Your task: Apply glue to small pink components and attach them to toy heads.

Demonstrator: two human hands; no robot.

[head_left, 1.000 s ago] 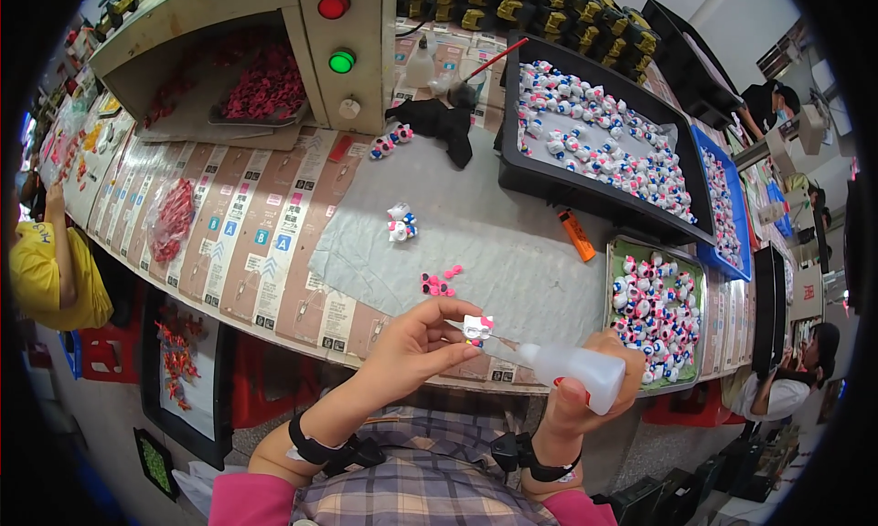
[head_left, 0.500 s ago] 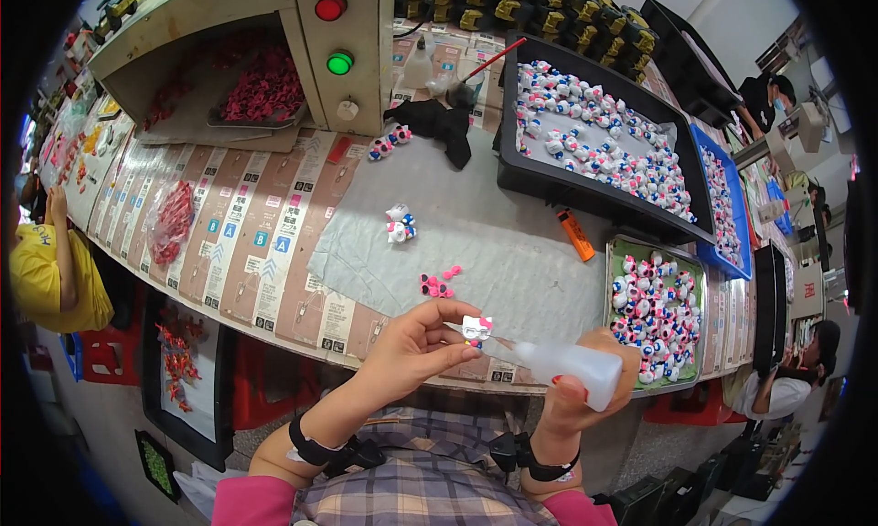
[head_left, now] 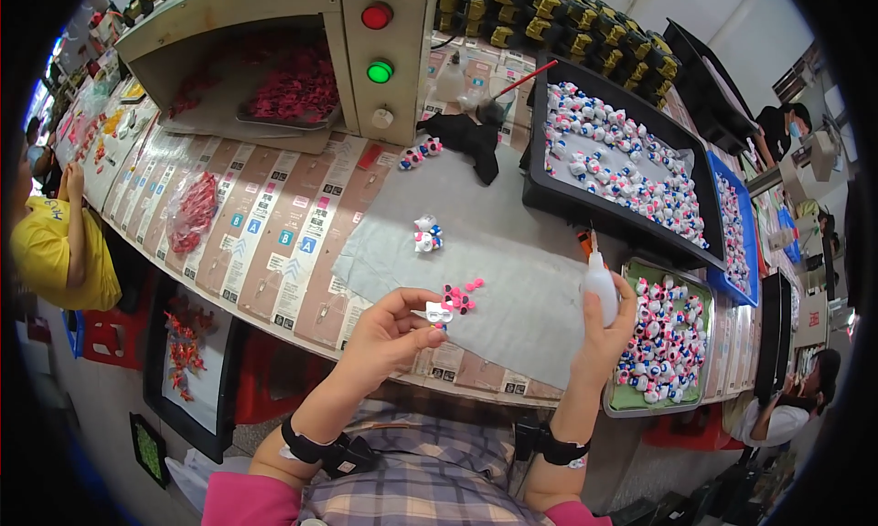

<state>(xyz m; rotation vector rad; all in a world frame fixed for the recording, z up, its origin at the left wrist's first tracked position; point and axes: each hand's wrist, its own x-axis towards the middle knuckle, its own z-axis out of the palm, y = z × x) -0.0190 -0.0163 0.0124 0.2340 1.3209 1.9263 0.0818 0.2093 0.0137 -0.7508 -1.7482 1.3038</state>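
Between the thumb and fingers of my left hand [head_left: 389,336] is a small white toy figure [head_left: 439,313], with a bit of pink at its edge. My right hand [head_left: 607,323] is wrapped round a translucent white squeeze bottle [head_left: 599,286], held upright with its thin needle tip pointing up, apart from the figure. Several small pink and black pieces [head_left: 460,297] lie on the grey sheet [head_left: 512,320] just beyond my left hand. Farther off on the sheet stand a few white and blue figures [head_left: 427,238].
To the right are a black tray [head_left: 613,199] and a green-lined metal tray [head_left: 611,393], both with many figures. An orange object [head_left: 583,241] shows partly behind the bottle tip. A beige machine [head_left: 389,32] with pink pieces inside stands at the back left. A person in yellow [head_left: 64,252] sits left.
My right hand has drawn the bottle away from the figure, to the right, and turned it from lying sideways to tip up. My left hand still holds the figure. The view has shifted slightly.
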